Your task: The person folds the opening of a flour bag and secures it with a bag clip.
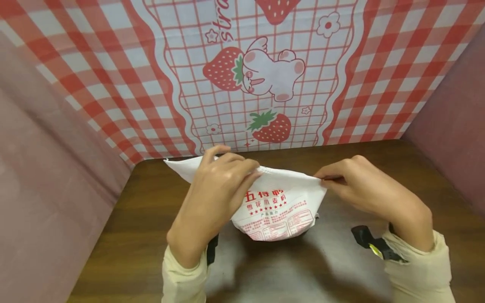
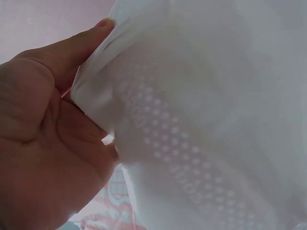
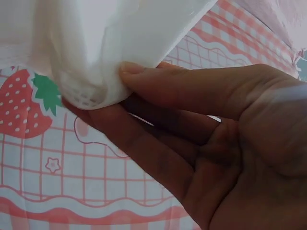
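A white flour bag (image 1: 280,210) with red Chinese print hangs between both hands above the middle of the table. My left hand (image 1: 221,191) grips its upper edge, thumb on the near side and fingers over the top. At the bag's right corner, my right hand (image 1: 363,187) pinches the edge between thumb and fingers. The left wrist view shows the thin white cloth (image 2: 201,120) with pale dots showing through, held by the left thumb. In the right wrist view the folded corner (image 3: 86,72) lies between thumb and fingertips. The bag's inside is hidden.
The dark wooden table (image 1: 129,235) spreads under the hands. Behind it hangs a red-and-white checked cloth (image 1: 125,71) with strawberries and a rabbit-like figure. Pinkish drapes (image 1: 49,168) close off the left and right sides. A black strap device (image 1: 373,242) sits at the right wrist.
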Available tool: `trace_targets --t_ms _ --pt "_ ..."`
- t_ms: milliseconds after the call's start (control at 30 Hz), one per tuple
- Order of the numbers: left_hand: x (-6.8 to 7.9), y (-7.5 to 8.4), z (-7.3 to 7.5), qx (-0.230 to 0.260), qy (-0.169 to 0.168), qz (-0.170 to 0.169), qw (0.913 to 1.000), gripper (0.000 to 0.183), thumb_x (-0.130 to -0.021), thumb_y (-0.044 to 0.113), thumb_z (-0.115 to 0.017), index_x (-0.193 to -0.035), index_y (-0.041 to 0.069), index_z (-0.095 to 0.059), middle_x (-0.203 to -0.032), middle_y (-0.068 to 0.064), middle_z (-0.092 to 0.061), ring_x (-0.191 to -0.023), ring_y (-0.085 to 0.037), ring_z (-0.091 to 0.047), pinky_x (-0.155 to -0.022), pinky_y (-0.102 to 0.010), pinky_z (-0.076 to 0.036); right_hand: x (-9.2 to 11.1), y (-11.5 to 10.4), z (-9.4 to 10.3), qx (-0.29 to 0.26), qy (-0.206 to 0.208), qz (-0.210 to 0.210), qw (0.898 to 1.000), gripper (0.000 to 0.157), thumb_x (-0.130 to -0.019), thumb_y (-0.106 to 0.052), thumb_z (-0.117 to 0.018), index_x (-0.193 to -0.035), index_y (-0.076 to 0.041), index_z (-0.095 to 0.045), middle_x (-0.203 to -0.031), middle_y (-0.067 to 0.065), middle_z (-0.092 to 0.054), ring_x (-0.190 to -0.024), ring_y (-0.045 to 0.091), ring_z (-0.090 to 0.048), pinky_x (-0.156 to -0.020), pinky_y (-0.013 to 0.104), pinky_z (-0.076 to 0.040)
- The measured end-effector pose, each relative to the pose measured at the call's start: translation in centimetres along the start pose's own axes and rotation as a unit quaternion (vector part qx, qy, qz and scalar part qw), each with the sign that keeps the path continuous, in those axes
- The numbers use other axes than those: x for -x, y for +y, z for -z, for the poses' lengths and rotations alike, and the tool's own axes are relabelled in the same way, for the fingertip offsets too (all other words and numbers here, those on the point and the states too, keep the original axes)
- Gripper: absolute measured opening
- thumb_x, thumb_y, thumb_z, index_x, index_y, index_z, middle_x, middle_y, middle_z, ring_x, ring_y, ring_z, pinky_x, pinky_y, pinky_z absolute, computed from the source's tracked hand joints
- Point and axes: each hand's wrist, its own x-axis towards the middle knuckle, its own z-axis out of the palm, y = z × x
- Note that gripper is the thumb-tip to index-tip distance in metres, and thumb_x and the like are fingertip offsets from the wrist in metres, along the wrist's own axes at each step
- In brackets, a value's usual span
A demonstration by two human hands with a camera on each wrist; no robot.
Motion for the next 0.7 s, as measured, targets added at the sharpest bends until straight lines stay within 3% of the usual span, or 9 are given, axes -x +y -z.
trace_targets --t_ms 133,267,467,600,700 --pt "0.7 -0.2 -0.2 -0.013 -0.007 0.016 0.9998 0.012 -0.096 0.019 -0.067 -0.098 0.01 -0.074 -0.089 0.002 -0.073 -0.087 -0.017 -0.063 -0.094 -0.04 -0.041 0.5 0.2 -0.9 0.015 0.032 0.004 0.999 0.015 -0.085 -0.005 -0.076 -0.096 -0.014 -0.078 -0.083 -0.008 -0.071 -0.065 0.002 -0.053 -0.057 0.025 -0.046" --pt "1.8 -0.6 -0.4 -0.051 -0.021 0.019 0.9983 0.014 -0.091 0.024 -0.073 -0.094 0.01 -0.073 -0.086 0.0 -0.072 -0.084 -0.02 -0.057 -0.082 -0.041 -0.041 1.0 0.7 -2.2 0.03 0.091 0.049 0.994 0.02 -0.081 -0.003 -0.079 -0.096 -0.015 -0.078 -0.082 -0.011 -0.07 -0.062 -0.001 -0.05 -0.055 0.021 -0.043" --pt "2.6 -1.4 -0.5 -0.078 -0.028 -0.006 0.9966 0.011 -0.085 0.022 -0.078 -0.086 0.013 -0.072 -0.083 0.001 -0.071 -0.084 -0.021 -0.055 -0.088 -0.046 -0.038 2.2 1.9 -3.6 0.02 0.185 0.102 0.977 0.034 -0.07 0.004 -0.083 -0.1 -0.011 -0.078 -0.09 -0.004 -0.076 -0.076 0.0 -0.065 -0.064 0.013 -0.049" --pt "2.3 -2.0 -0.6 -0.06 -0.023 -0.025 0.9976 0.007 -0.087 0.017 -0.076 -0.088 0.011 -0.072 -0.082 0.002 -0.069 -0.083 -0.02 -0.055 -0.083 -0.041 -0.04 2.6 2.4 -4.5 0.012 0.225 0.12 0.967 0.017 -0.092 -0.019 -0.073 -0.103 -0.007 -0.077 -0.094 0.0 -0.076 -0.085 0.002 -0.068 -0.073 0.008 -0.048" --pt "2.1 -2.3 -0.9 -0.056 -0.019 -0.033 0.9977 0.007 -0.089 0.017 -0.074 -0.091 0.01 -0.072 -0.084 0.001 -0.069 -0.081 -0.02 -0.056 -0.078 -0.037 -0.041 2.9 2.6 -5.2 0.005 0.257 0.134 0.957 0.04 -0.102 -0.039 -0.055 -0.102 -0.005 -0.077 -0.095 0.004 -0.076 -0.091 0.0 -0.067 -0.081 0.007 -0.046"
